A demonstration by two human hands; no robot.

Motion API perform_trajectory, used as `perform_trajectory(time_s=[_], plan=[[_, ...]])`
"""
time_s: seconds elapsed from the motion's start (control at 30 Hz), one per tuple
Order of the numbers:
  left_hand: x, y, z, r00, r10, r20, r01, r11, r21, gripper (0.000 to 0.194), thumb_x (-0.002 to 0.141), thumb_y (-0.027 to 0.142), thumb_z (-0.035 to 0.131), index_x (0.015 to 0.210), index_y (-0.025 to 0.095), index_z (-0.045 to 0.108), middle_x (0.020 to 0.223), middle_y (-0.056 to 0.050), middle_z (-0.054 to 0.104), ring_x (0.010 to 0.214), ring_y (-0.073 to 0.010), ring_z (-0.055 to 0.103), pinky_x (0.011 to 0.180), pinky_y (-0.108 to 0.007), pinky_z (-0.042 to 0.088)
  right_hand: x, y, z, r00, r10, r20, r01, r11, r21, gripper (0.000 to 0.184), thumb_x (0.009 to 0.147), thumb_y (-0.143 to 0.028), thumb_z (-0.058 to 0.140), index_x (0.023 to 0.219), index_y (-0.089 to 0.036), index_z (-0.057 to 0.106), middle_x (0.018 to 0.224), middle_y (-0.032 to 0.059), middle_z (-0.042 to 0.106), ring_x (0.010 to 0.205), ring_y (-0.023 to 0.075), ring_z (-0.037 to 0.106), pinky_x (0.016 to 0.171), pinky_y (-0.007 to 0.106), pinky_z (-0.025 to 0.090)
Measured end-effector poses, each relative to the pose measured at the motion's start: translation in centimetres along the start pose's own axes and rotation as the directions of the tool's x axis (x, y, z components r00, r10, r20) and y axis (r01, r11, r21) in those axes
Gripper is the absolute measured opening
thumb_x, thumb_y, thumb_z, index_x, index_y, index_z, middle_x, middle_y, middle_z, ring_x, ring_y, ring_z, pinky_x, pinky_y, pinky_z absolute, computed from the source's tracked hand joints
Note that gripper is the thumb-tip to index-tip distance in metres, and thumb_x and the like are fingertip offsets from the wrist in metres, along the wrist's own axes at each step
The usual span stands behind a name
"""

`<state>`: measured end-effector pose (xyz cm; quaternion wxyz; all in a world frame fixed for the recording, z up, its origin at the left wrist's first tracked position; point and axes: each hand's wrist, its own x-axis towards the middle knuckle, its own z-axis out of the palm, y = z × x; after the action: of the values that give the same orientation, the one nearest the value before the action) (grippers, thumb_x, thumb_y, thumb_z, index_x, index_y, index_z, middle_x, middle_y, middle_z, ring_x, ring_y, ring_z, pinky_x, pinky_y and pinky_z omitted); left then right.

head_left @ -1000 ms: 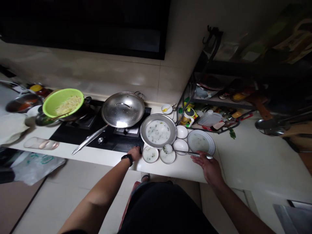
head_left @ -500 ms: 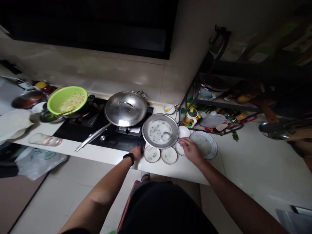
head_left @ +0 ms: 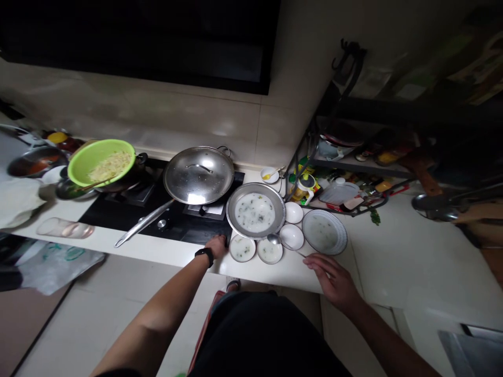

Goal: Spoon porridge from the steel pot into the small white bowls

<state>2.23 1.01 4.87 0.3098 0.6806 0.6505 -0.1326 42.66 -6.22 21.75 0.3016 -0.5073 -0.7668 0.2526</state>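
Resting left hand [head_left: 216, 246] on hob edge [head_left: 173, 239], right [head_left: 333, 280] open.

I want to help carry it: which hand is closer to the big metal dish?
Left. The left hand rests at the cooktop's front edge, just beside the steel dish; the right hand is farther off, past the small white bowls.
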Motion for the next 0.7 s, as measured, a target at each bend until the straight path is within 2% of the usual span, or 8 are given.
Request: perform_trajectory(time_s=[0.2, 0.3, 0.37, 0.43, 0.5, 0.53, 0.6, 0.7], plan=[[0.3, -0.2, 0.4, 1.0, -0.019, 0.0, 0.019, 1.0, 0.002, 0.036, 0.081, 0.041, 0.065, 0.106, 0.016, 0.068, 0.115, -0.018, 0.072, 0.105, -0.0297, 0.07, 0.087, -0.034, 0.052, -1.5, 1.2, 2.4, 0.996, 0.049, 0.074, -0.055, 0.994, 0.09, 0.03, 0.101, -0.036, 0.05, 0.108, -0.027, 0.077, 0.107, 0.0089, 0.077, 0.1, 0.024, 0.073, 0.09, 0.038, 0.06], [0.2, -0.1, 0.3, 1.0, -0.028, 0.008, 0.028, 0.999, 0.017, 0.037, 0.081, 0.041, 0.066, 0.108, 0.015, 0.068, 0.117, -0.018, 0.072, 0.108, -0.0303, 0.069, 0.09, -0.034, 0.052, -2.0, 2.3, 4.1, 0.975, 0.217, 0.05, -0.223, 0.95, 0.219, 0.035, 0.098, -0.05, 0.054, 0.1, -0.024, 0.078, 0.106, 0.0113, 0.077, 0.096, 0.0258, 0.074, 0.086, 0.04, 0.062], [0.1, 0.1, 0.2, 0.999, -0.03, 0.009, 0.03, 0.999, 0.02, 0.037, 0.081, 0.04, 0.066, 0.108, 0.015, 0.068, 0.118, -0.019, 0.072, 0.11, -0.0306, 0.069, 0.091, -0.034, 0.052, -2.1, 3.1, 5.0, 0.909, 0.418, 0.006, -0.391, 0.845, 0.365, 0.043, 0.092, -0.061, 0.061, 0.098, -0.021, 0.076, 0.097, 0.0127, 0.079, 0.085, 0.0265, 0.076, 0.08, 0.041, 0.063], [0.0, 0.2, 0.0, 0.999, -0.031, 0.009, 0.03, 0.999, 0.019, 0.037, 0.082, 0.039, 0.065, 0.109, 0.014, 0.068, 0.117, -0.02, 0.072, 0.11, -0.031, 0.069, 0.091, -0.035, 0.052, -2.1, 3.7, 5.6, 0.788, 0.615, -0.015, -0.521, 0.68, 0.516, 0.055, 0.082, -0.07, 0.068, 0.097, -0.017, 0.074, 0.083, 0.0128, 0.079, 0.073, 0.0275, 0.077, 0.073, 0.043, 0.064], [0.0, 0.3, 0.0, 1.0, -0.03, 0.008, 0.03, 0.999, 0.015, 0.038, 0.082, 0.039, 0.065, 0.11, 0.014, 0.068, 0.117, -0.02, 0.072, 0.11, -0.0315, 0.069, 0.091, -0.035, 0.052, -2.0, 4.2, 5.6, 0.68, 0.733, -0.005, -0.569, 0.531, 0.628, 0.062, 0.073, -0.072, 0.076, 0.095, -0.015, 0.073, 0.074, 0.0116, 0.077, 0.07, 0.0293, 0.077, 0.072, 0.044, 0.064], [-0.1, 0.3, 0.0, 1.0, -0.028, 0.009, 0.028, 1.0, 0.014, 0.038, 0.081, 0.039, 0.066, 0.11, 0.014, 0.068, 0.118, -0.021, 0.072, 0.11, -0.0317, 0.069, 0.091, -0.036, 0.052, -2.0, 4.4, 5.5, 0.646, 0.763, 0.0, -0.566, 0.479, 0.671, 0.063, 0.069, -0.072, 0.079, 0.094, -0.014, 0.072, 0.072, 0.0112, 0.077, 0.071, 0.0301, 0.078, 0.072, 0.044, 0.065], [0.0, 0.2, 0.0, 1.0, -0.025, 0.008, 0.024, 1.0, 0.013, 0.037, 0.082, 0.039, 0.065, 0.109, 0.014, 0.069, 0.118, -0.02, 0.072, 0.11, -0.0315, 0.069, 0.091, -0.035, 0.052, -1.8, 4.4, 5.1, 0.613, 0.79, 0.006, -0.538, 0.412, 0.735, 0.063, 0.065, -0.069, 0.084, 0.092, -0.014, 0.072, 0.073, 0.0107, 0.077, 0.075, 0.0309, 0.078, 0.074, 0.044, 0.065], [0.1, 0.1, 0.1, 1.0, -0.023, 0.006, 0.023, 1.0, 0.009, 0.035, 0.082, 0.038, 0.065, 0.108, 0.014, 0.069, 0.117, -0.019, 0.072, 0.109, -0.0303, 0.07, 0.092, -0.035, 0.052, -1.4, 4.1, 4.1, 0.595, 0.804, 0.004, -0.498, 0.365, 0.787, 0.062, 0.06, -0.065, 0.089, 0.09, -0.013, 0.072, 0.08, 0.0114, 0.078, 0.076, 0.0305, 0.078, 0.074, 0.042, 0.065]])
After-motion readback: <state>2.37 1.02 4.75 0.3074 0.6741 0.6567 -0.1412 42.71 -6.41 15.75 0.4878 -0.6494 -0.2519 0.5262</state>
